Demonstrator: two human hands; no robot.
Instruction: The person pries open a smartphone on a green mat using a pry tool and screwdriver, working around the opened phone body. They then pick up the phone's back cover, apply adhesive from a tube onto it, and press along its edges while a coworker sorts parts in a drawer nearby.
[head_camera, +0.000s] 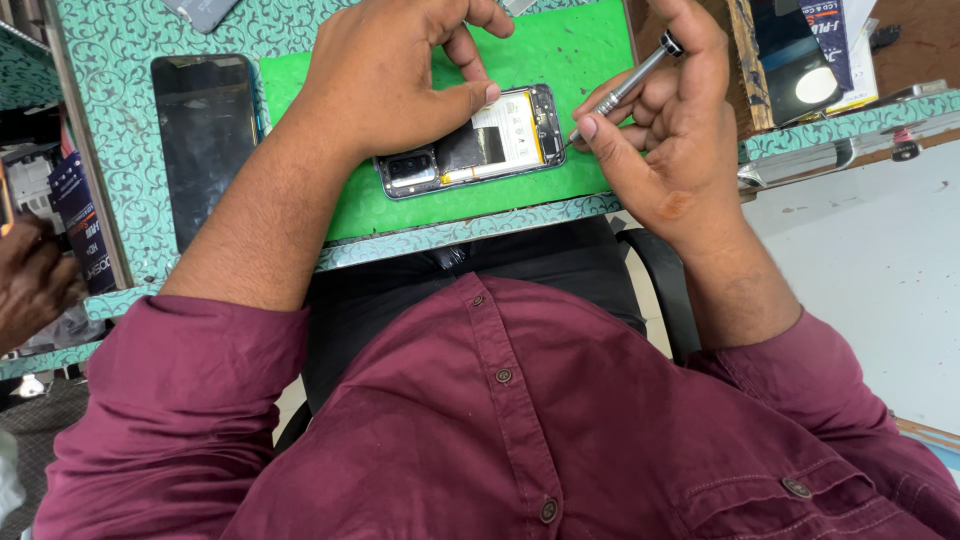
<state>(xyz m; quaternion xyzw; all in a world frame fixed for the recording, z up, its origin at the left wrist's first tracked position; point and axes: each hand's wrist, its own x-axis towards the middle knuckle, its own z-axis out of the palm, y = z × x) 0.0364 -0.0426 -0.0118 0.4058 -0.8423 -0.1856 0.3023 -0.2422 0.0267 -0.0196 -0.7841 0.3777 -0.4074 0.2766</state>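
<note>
Opened phone: an opened phone (470, 145) with its back cover off lay flat on a green mat (560, 60), directly under both hands; its long axis ran from the left hand across to the right hand, tilted slightly so the right-hand end sat farther from the person's body.
Phone interior: a pale battery filled the half toward the right hand, a dark patch sat mid-body, and the camera block lay at the end beneath the left wrist.
Left hand: the left hand (385, 75) pressed down on the phone, thumb laid along its far long edge, the other fingers curled over the mat beyond it; it grasped nothing, only pinned the phone in place.
Right hand: the right hand (665, 120) was closed around a slim metal screwdriver (625, 85), index finger and thumb pinching the shaft low down.
Key relation: the screwdriver tip met the phone's short end just inward of the right fingertips, so the right hand was the working one there and the left hand covered the opposite end.
Beyond the left hand: a dark phone screen panel (205, 140) lay face up on the patterned teal table (120, 60), well apart from the mat's edge.
Beyond the right hand: a printed box (810, 50) stood at the bench corner.
Obstructions: nothing lay between the screwdriver tip and the phone.
Other person: a separate hand (35, 280) showed at the far left edge.
</note>
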